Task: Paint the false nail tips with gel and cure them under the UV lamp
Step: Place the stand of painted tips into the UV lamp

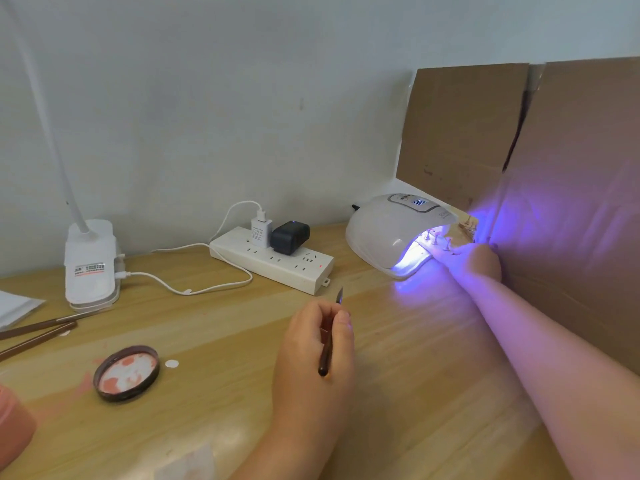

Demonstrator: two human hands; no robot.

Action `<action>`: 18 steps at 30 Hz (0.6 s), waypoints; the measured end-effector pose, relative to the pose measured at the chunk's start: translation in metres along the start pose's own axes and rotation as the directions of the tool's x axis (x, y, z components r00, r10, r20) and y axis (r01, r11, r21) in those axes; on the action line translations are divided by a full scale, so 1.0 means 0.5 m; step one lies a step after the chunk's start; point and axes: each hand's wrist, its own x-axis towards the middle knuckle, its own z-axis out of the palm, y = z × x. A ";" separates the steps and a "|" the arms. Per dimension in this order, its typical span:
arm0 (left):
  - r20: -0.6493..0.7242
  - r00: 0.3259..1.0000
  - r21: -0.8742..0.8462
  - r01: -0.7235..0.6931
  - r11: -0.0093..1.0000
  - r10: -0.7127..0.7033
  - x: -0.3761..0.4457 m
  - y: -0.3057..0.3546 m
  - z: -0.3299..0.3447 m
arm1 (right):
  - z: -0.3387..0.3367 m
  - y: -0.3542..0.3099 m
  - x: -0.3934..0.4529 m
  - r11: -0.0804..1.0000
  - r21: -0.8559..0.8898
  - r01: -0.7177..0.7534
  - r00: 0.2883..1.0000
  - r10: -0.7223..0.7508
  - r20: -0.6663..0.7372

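Observation:
A white UV lamp (388, 230) stands at the back right of the wooden desk, lit violet inside, its display on. My right hand (479, 259) is at the lamp's mouth and holds a holder with several false nail tips (438, 241) on small stems, partly under the dome. My left hand (317, 344) rests on the desk in the middle, closed around a thin dark nail brush (329, 337) whose tip points up and away. A round dark lid (127, 373) smeared with pink gel lies at the left front.
A white power strip (273, 263) with two plugged adapters lies along the wall. A white clip lamp base (91, 265) sits at the left with its cable. Two brown brushes (38, 329) lie at the left edge. Cardboard panels (571, 188) stand behind and right of the lamp.

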 end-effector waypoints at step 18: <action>-0.020 0.999 0.004 0.036 0.999 -0.036 0.004 0.006 -0.003 | -0.066 -0.095 -0.015 0.879 0.144 0.454 0.883 -0.423 -0.204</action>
